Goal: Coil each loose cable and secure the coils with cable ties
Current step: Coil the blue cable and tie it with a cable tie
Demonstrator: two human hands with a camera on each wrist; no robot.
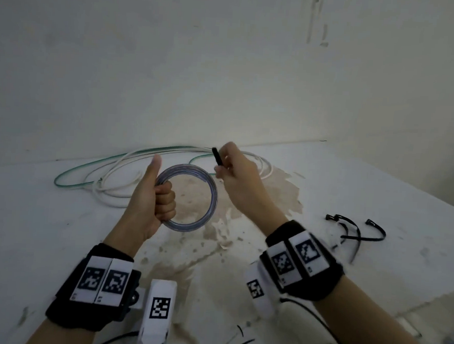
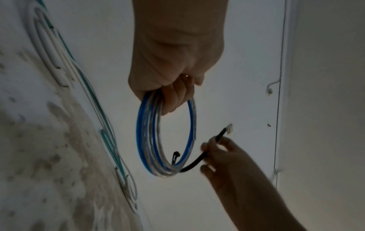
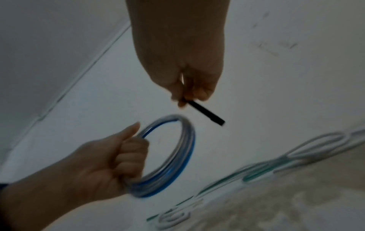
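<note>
My left hand [image 1: 166,197] grips a round coil of blue and clear cable [image 1: 214,195], thumb pointing up, and holds it upright above the table. My right hand [image 1: 225,166] pinches a black cable tie [image 1: 217,156] just beyond the coil's far side. In the left wrist view the cable tie [image 2: 195,164] curves round the far side of the coil [image 2: 142,132], its head lying inside the ring, and its tail runs through the right hand [image 2: 223,156]. In the right wrist view the tie's end [image 3: 207,114] sticks out past my fingers above the coil [image 3: 187,148].
Loose white cable [image 1: 119,181] and green cable [image 1: 71,173] lie tangled at the back of the stained white table [image 1: 57,228], near the wall. Several spare black ties [image 1: 355,230] lie to the right. Small black offcuts [image 1: 245,337] lie near the front edge.
</note>
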